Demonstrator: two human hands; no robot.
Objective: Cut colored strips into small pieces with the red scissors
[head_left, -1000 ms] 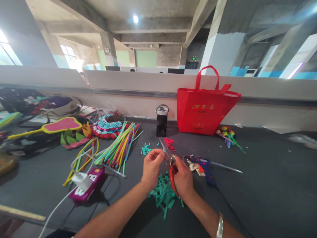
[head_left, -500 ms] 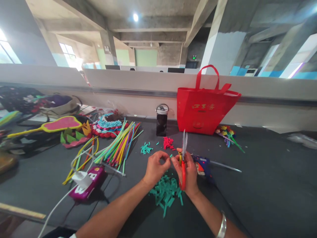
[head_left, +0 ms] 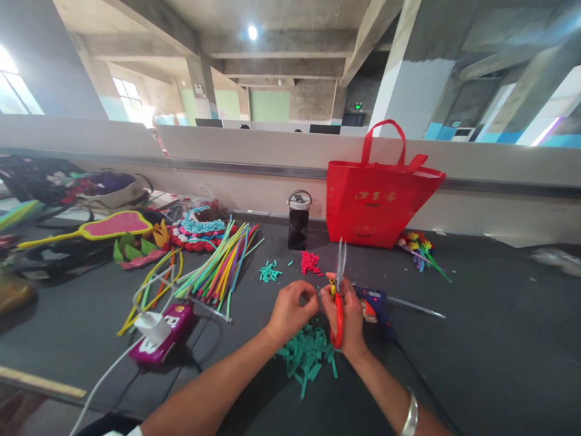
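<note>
My left hand (head_left: 290,312) is closed in a pinch, thumb and forefinger together, close to the right fingertips. Whatever it pinches is too small or hidden to name. In my right hand (head_left: 351,318) are red-handled scissors (head_left: 338,327), their blades pointing up and slightly apart. The right thumb and forefinger also come together near the left pinch. Below both hands lies a heap of green strips (head_left: 308,354). Beyond them are a small pile of rolled green bits (head_left: 270,272) and a pile of red bits (head_left: 310,263).
A glue gun (head_left: 379,303) lies right of my right hand, its cable trailing forward. Colourful pipe cleaners (head_left: 222,263) and a purple power strip (head_left: 166,336) are on the left. Behind stand a tumbler (head_left: 298,224) and a red bag (head_left: 381,203).
A small green piece that showed between my fingertips is now out of sight. My hands stay close together, and the whole view has shifted slightly.
</note>
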